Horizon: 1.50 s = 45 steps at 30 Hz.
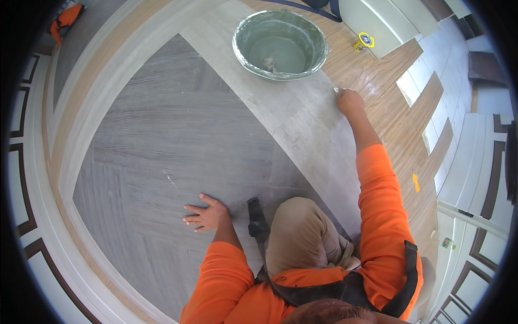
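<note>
My left hand (208, 214) rests flat on the dark grey wood-look floor (178, 135), fingers spread, holding nothing. Out to the right, my right hand (349, 101) is closed where the light grey strip (302, 119) meets the brown wood-look planks (386, 102). A small whitish bit (336, 90) shows at its fingertips; its kind cannot be made out. Just beyond that hand stands a round grey-green basin (244, 60) with cloudy liquid inside. Something crumpled and pale (268, 65) sits in the liquid. My bent knee (297, 232) is between my arms.
A yellow roll (366, 41) lies on the planks beside a white panel (372, 21). Stepped plank ends border white tiles (445, 59) at the right. An orange arrow (415, 182) marks the planks. White panelled surfaces (19, 183) line the left. Orange clothing (67, 19) shows at the top left.
</note>
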Each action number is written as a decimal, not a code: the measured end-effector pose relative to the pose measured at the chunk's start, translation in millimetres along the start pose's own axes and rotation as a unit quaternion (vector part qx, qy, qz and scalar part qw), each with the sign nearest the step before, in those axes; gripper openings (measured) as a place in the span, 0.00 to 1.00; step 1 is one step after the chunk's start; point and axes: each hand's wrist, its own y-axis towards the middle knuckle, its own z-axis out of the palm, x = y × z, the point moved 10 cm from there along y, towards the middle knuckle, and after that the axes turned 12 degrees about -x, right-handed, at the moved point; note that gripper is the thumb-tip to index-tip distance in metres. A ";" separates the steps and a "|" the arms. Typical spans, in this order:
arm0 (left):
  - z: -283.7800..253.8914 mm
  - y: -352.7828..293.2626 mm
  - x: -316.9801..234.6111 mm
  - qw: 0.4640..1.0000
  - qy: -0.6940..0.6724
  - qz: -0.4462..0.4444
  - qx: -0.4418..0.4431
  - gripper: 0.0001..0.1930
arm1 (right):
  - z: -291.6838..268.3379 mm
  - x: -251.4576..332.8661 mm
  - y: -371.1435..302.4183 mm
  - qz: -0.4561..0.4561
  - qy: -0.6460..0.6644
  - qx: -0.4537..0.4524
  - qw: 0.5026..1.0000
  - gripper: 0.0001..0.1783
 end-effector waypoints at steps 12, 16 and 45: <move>1.3 0.9 -6.5 1.000 -0.007 0.000 -0.007 0.49 | 1.5 -3.2 -3.9 0.026 -0.006 0.007 1.000 0.24; -0.8 -1.9 -10.2 1.000 -0.009 -0.001 0.000 0.48 | -4.3 11.0 8.6 -0.014 0.024 -0.028 0.999 0.25; 0.4 -0.5 -5.2 1.000 -0.006 0.000 0.003 0.48 | 0.8 51.1 -41.0 -0.082 -0.010 0.063 0.995 0.24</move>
